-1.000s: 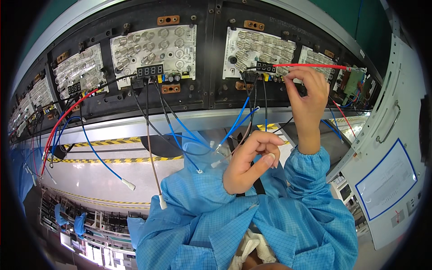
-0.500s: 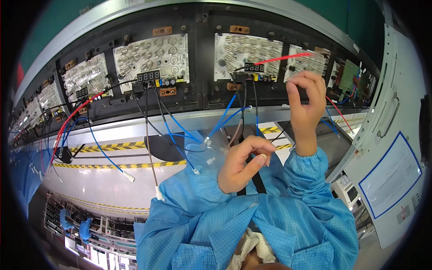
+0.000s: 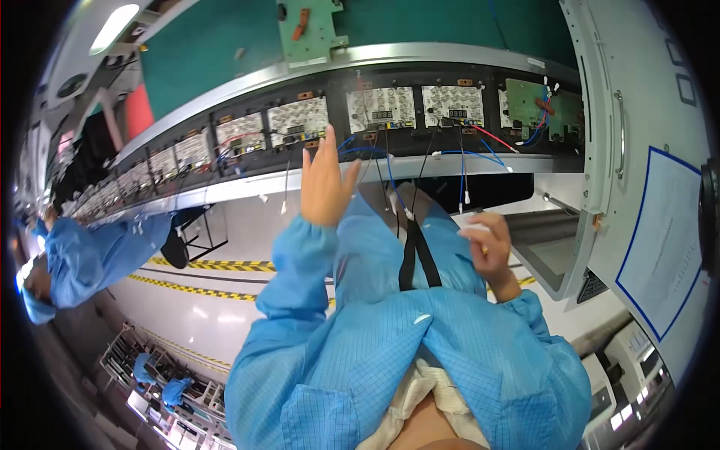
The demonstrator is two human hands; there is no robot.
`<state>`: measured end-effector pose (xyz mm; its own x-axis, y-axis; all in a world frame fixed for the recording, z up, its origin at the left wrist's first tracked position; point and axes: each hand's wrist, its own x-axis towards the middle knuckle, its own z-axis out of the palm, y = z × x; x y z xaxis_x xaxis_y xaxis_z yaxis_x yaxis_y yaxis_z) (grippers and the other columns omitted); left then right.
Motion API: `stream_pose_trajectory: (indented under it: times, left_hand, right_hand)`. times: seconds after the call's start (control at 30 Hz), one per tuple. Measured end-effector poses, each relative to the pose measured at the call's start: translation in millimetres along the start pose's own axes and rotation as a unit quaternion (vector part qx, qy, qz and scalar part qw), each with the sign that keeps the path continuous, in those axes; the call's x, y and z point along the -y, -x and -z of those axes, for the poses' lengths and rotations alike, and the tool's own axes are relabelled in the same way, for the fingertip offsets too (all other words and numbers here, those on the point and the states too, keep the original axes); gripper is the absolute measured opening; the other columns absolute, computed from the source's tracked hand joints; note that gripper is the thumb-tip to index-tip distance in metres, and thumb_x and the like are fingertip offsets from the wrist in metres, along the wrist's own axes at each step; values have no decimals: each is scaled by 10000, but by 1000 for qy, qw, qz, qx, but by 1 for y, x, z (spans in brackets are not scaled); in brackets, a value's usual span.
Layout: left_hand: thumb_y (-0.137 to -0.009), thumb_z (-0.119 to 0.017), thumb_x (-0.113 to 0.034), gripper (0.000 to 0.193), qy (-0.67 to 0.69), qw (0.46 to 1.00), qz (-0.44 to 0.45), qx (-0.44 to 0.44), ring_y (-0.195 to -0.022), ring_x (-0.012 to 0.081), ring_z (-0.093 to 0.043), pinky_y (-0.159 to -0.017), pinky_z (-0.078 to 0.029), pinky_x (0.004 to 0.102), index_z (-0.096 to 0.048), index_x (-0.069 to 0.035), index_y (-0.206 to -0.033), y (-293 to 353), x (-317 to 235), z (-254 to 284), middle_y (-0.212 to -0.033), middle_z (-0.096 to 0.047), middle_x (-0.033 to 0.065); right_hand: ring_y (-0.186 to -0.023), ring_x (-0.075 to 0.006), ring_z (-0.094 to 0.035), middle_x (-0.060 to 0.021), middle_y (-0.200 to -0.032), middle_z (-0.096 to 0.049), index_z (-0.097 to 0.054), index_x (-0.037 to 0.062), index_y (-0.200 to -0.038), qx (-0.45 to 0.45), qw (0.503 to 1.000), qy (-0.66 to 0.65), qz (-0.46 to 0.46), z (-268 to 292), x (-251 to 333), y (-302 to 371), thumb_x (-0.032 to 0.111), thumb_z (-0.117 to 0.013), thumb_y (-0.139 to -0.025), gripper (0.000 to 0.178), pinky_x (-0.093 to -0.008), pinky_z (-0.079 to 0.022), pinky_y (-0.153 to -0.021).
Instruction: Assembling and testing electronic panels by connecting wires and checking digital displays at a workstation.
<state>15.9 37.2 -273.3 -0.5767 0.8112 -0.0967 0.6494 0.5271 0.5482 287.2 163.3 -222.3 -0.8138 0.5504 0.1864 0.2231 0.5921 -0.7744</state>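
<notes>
My left hand [image 3: 325,186] is raised with its fingers stretched out and spread, just in front of the conveyor's metal rail [image 3: 270,184]. It holds nothing, and its fingertips overlap the lower edge of a circuit board [image 3: 298,118]. Lower down on the right, my right hand [image 3: 491,247] has curled fingers. Something small and whitish shows at its fingertips, too unclear to name. Two more boards with small digit displays, one in the middle [image 3: 380,105] and one farther right [image 3: 454,103], lie in the black fixture. Blue, black and red wires [image 3: 489,138] with white connectors hang from the boards.
A green board [image 3: 529,109] rests at the fixture's right end, and another [image 3: 309,34] on the green surface behind. A white cabinet door with a handle [image 3: 619,135] borders the right. At far left, a person in blue [image 3: 97,251] works by the line.
The view has shifted, showing more of the line and a co-worker at left. My left hand has risen and straightened its fingers toward the boards. My right hand has come down away from them.
</notes>
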Motion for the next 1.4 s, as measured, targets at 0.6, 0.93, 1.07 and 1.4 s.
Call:
stream_pose_trajectory:
  times: [0.6,0.93,1.07,1.4]
  left_hand:
    - [-844,-512,-267,210,-118,992,-43,-19,-820,320,-578,-807,-424,470,-536,-61,-871,16,-43,-38,-815,-589,129]
    - [-776,-593,-252,170,-148,986,-40,68,-854,250,-562,-692,-436,396,-623,-99,-843,20,-34,-52,-865,-566,72]
    - [-777,-607,-301,227,-97,988,-35,112,-865,257,-581,-719,-446,399,-631,-80,-822,13,-38,-48,-855,-603,91]
    - [-843,-502,-372,360,-14,984,-40,176,-742,331,-601,-670,-466,433,-609,-31,-799,0,-32,-34,-742,-619,151]
  right_hand:
    - [-799,-307,-597,-126,-849,-628,-603,33,-1006,150,986,30,70,-62,-37,-155,148,-570,-810,230,-351,-467,-721]
    - [-729,-259,-618,-75,-768,-648,-642,130,-930,213,974,60,-49,-134,-59,-211,293,-637,-749,244,-355,-485,-662]
    - [-698,-260,-606,-82,-736,-633,-637,100,-841,153,985,82,5,-144,-61,-202,244,-620,-778,159,-362,-466,-608]
    - [-793,-145,-551,15,-717,-609,-631,145,-759,176,924,206,270,-157,-55,-174,210,-601,-773,73,-364,-372,-825]
